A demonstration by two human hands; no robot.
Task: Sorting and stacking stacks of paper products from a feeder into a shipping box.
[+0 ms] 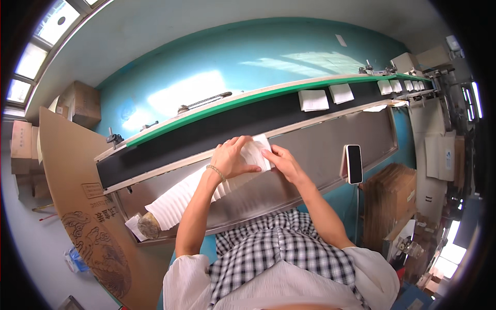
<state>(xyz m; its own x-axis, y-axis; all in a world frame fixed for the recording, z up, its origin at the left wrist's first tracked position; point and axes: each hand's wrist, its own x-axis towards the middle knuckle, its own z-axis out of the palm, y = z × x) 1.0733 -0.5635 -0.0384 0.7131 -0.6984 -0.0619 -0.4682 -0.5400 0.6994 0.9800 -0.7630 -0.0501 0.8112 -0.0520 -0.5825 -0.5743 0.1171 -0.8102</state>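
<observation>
My left hand (232,159) curves over the near end of a white folded paper napkin stack (256,153), thumb on its near side and fingers over its far side. From the right, my right hand (285,162) grips the same stack's right edge between thumb and fingers. A long row of white folded napkins (178,202) runs from beneath my left forearm to the lower left of a metal tray (325,135). Against that row's left end rests a roundish brownish lump (149,226), its kind unclear, beside a small white piece (133,223).
Beyond the tray runs a black conveyor belt (217,138) with a green edge strip (268,89). Several folded white stacks (313,100) lie on it toward the right. A phone (354,164) stands at the tray's near right. Cardboard sheets (390,204) and a large cardboard panel (77,181) flank the bench.
</observation>
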